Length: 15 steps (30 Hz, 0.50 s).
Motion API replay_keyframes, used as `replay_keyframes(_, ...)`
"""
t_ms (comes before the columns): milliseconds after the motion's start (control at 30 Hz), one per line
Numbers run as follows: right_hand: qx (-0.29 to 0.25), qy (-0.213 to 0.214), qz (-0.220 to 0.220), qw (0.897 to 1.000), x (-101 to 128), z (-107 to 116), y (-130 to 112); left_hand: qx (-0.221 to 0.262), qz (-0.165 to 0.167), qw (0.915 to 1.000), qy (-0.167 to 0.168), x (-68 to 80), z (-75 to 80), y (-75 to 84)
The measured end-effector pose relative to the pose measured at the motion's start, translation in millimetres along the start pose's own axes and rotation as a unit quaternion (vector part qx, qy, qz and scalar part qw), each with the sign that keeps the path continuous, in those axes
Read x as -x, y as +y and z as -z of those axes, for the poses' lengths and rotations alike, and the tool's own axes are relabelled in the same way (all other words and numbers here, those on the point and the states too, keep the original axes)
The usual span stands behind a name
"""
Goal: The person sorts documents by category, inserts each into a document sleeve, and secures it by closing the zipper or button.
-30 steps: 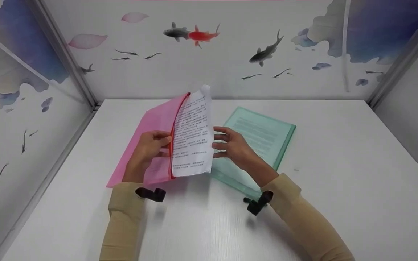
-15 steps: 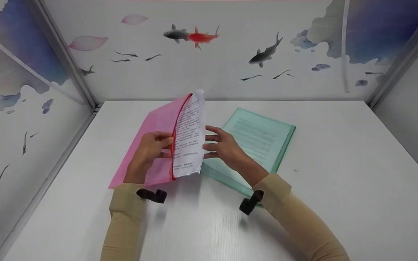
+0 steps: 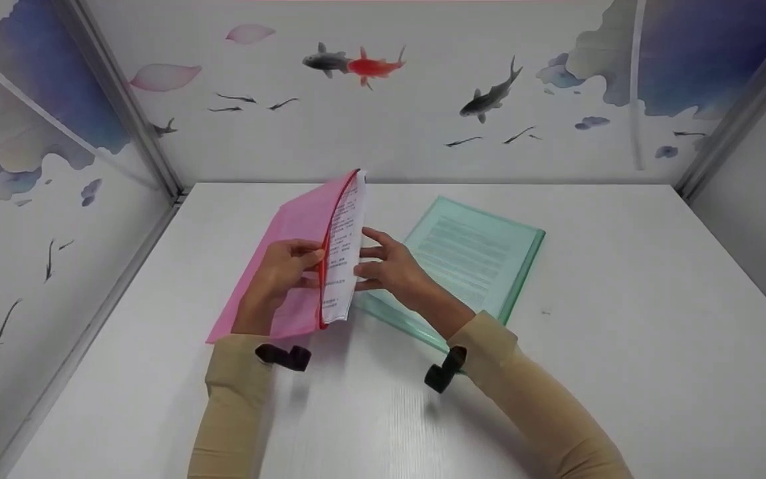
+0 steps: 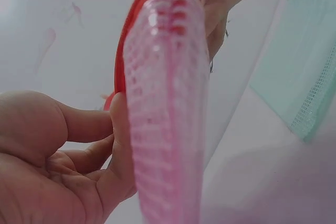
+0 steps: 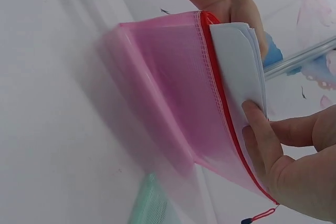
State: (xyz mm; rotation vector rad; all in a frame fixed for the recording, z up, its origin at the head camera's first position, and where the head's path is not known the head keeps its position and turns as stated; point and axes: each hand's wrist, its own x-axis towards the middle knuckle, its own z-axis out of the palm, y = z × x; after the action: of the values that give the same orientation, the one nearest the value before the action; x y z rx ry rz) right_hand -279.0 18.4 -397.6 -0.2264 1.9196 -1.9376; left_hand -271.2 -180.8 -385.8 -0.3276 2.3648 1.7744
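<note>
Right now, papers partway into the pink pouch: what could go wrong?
1. The papers still stick out past the red zipper; their corners may catch and crumple.
2. The left hand pinches only the pouch edge; the mesh could sag shut.
3. The right hand hovers over the green folder and might nudge it.

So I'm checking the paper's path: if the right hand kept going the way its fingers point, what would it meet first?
The right hand points left at the printed sheets it already touches; behind them is the pink pouch, probably next.
</note>
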Motion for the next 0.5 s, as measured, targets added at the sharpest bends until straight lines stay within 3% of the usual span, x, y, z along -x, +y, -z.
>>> replay_keyframes(267,0.004,0.006,0.000,1.000,-4.4,-13.3,3.3,-0.011,-0.022,0.9996,-0.012,1.1,-1.4,1.5)
replay_keyframes(500,0.032,0.016,-0.002,0.999,-6.8,-24.9,6.7,-0.009,-0.011,0.9999,-0.010,1.4,-2.2,-0.4)
